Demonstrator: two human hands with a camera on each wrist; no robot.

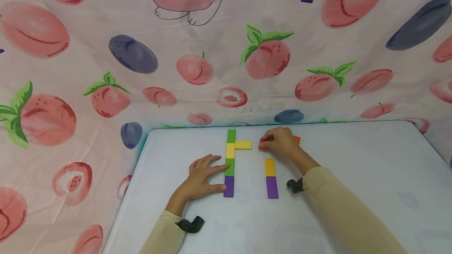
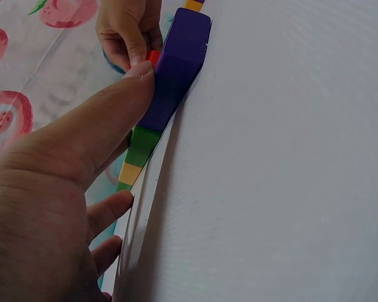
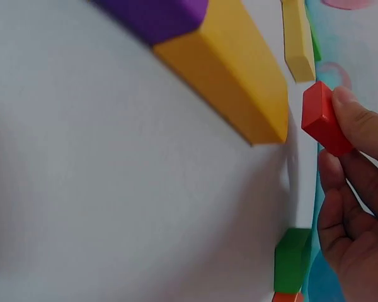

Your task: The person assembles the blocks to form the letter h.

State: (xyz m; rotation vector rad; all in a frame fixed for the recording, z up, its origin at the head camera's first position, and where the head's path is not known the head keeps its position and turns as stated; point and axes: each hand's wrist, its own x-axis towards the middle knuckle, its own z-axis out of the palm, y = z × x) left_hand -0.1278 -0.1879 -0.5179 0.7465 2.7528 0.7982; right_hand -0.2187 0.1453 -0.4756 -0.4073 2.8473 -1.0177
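My left hand (image 1: 201, 181) lies beside a column of end-to-end blocks, fingers spread. Its thumb touches the purple block (image 1: 229, 187) and its index fingertip touches the green block (image 1: 230, 166). Above these in the column come a yellow block (image 1: 230, 151) and another green block (image 1: 231, 136). A pale yellow block (image 1: 243, 145) juts rightward from the column. With thumb and fingers, my right hand (image 1: 282, 140) pinches a red block (image 3: 321, 116) just right of that yellow end. Whether the red block touches the table cannot be told.
Nearer me, an orange-yellow block (image 1: 270, 167) meets a second purple block (image 1: 272, 187) end to end. An orange-red block (image 1: 297, 140) shows partly behind the right hand, and a green block (image 3: 292, 259) near it. Fruit-print cloth (image 1: 197, 101) rises behind the white table (image 1: 353, 207).
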